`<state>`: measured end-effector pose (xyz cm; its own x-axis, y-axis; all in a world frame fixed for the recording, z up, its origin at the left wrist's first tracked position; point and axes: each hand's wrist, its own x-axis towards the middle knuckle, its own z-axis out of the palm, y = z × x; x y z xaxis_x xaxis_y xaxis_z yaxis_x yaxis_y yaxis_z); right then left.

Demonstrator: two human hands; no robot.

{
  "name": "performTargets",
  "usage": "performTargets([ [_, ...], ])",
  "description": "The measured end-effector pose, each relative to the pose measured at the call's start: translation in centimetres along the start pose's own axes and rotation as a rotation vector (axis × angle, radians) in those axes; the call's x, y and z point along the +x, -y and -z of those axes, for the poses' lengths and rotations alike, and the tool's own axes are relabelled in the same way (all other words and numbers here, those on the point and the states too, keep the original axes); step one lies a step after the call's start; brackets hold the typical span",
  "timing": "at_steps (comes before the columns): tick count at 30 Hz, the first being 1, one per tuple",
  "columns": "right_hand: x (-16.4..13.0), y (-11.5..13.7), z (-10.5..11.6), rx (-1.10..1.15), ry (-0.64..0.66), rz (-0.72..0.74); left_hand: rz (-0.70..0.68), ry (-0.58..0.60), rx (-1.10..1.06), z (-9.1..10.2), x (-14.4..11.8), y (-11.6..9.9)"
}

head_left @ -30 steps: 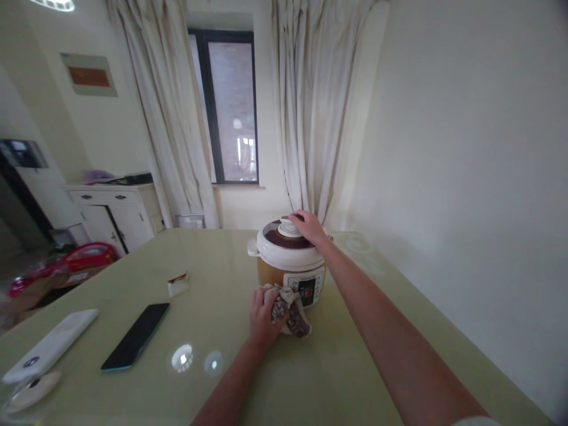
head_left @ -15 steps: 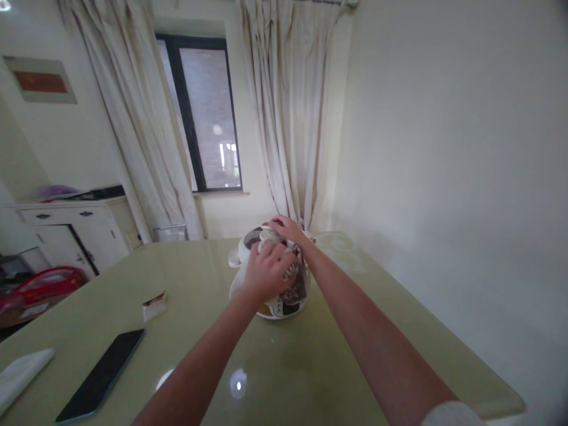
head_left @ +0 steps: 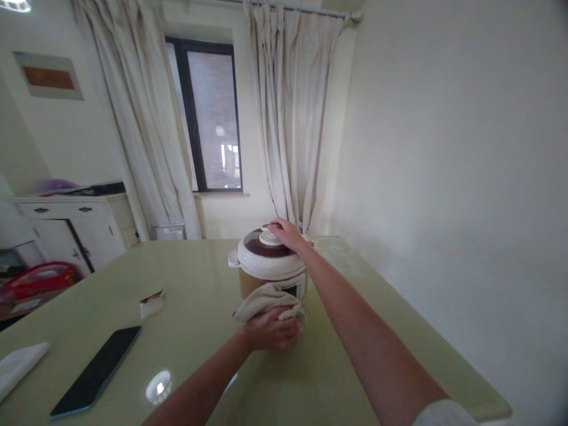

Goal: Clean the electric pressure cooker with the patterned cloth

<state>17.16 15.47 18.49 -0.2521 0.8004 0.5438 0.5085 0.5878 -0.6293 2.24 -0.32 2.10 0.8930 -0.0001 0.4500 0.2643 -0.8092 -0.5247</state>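
A white and yellow electric cooker [head_left: 266, 269] with a dark lid stands on the pale green table [head_left: 199, 307], toward its far side. My right hand [head_left: 286, 234] rests flat on the lid's right side, by the white knob. My left hand [head_left: 270, 328] grips a beige cloth [head_left: 261, 299] and presses it against the lower front of the cooker, covering part of its control panel.
A black phone [head_left: 95, 370] lies at the front left of the table, a white flat object [head_left: 20, 364] at the left edge, a small packet [head_left: 151, 302] further back. The wall runs along the table's right side. A white cabinet [head_left: 73, 228] and curtains stand behind.
My left hand with the cloth went up onto the lid half a second ago and has come back down to the cooker's lower front. My right hand stayed on the lid.
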Motion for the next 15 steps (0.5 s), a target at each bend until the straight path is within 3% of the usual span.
performTargets([
  [3, -0.1, 0.1, 0.1, 0.005, 0.0, -0.004, 0.05, -0.055, -0.008, 0.6, -3.3, 0.8],
  [7, -0.1, 0.0, -0.1, 0.037, -0.005, -0.008, 0.354, -0.235, 0.178, 2.2, -4.7, 2.7],
  [10, 0.0, -0.1, -0.1, 0.045, -0.009, -0.003, 0.545, -0.341, 0.142, 4.3, -3.1, 4.3],
  [15, 0.1, -0.1, 0.0, 0.025, 0.0, 0.005, 0.939, -0.637, -0.24, 9.5, 1.3, 8.6],
])
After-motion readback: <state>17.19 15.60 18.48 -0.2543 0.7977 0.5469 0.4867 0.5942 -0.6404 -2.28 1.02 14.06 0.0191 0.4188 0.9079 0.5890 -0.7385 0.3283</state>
